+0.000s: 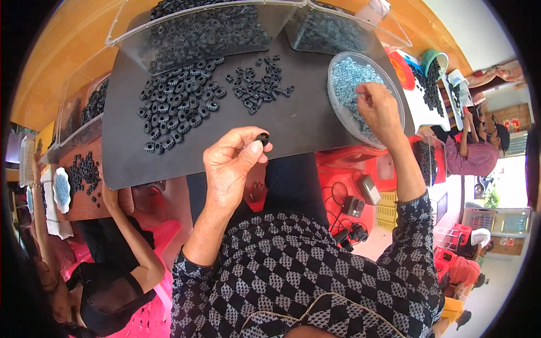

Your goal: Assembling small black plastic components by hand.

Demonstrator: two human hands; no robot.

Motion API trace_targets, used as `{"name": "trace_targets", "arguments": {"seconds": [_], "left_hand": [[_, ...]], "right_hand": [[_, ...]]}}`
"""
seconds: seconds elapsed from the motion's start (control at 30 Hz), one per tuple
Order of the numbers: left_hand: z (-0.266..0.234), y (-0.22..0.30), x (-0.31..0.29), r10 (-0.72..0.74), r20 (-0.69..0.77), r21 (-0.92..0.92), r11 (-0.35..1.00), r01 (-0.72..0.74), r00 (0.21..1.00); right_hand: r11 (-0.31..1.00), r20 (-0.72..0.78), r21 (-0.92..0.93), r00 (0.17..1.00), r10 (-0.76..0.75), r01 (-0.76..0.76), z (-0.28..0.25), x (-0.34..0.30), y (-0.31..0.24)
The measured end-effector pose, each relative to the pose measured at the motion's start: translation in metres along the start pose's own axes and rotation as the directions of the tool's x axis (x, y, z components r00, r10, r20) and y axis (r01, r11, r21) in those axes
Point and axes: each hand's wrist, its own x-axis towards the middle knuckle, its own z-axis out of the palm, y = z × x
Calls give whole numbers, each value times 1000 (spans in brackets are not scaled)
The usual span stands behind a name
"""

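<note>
black plastic piece (262, 138), pinched between thumb and forefinger of the left hand (228, 160), seemingly raised above the near edge of the dark bench (304, 132). grip on that side clamped on the piece, at the tips only, probably to leave most of its body uncovered and easy to see. lifted rather than laid down, perhaps to bring it closer to view and allow a small turn.

to the right, right hand (380, 110) bent down over a round clear tub (332, 96) of tiny pale blue bits (355, 70). grip there drawn in with fingertips close together; impossible to make out whether clamped on a bit, too small at this size. tub set at the near right corner, seemingly for a short reach with that arm.

farther off and to the left, a broad spread of larger black parts (179, 101); just right of it, a lesser cluster of smaller black parts (253, 84), set slightly apart, likely to avoid mixing. at the far side, a large clear bin (248, 4) full of black pieces and a second clear bin (332, 45) to its right, probably set back as bulk stock, out of the way of handwork.
</note>
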Motion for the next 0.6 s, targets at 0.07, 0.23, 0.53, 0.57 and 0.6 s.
{"name": "trace_targets", "arguments": {"seconds": [0.07, 0.23, 0.53, 0.57, 0.6], "left_hand": [[1, 0, 0, -12, 3, -11, 1000, 12, 1000], [0, 2, -1, -8, -4, 22, 1000, 8, 1000], [8, 1, -2, -72, -10, -15, 997, 72, 997], [8, 0, -3, -73, -10, -35, 997, 72, 997], [8, 1, -3, -71, -5, -60, 996, 71, 997]], "right_hand": [[1000, 33, -17, 999, 11, -11, 1, -2, 3], [963, 86, 198, 982, 168, -182, 3, -4, -3], [732, 274, 635, 958, 84, -245, -13, -4, -67], [728, 298, 647, 954, 36, -229, -13, -3, -81], [768, 286, 622, 957, -44, -150, -15, 0, -95]]}}
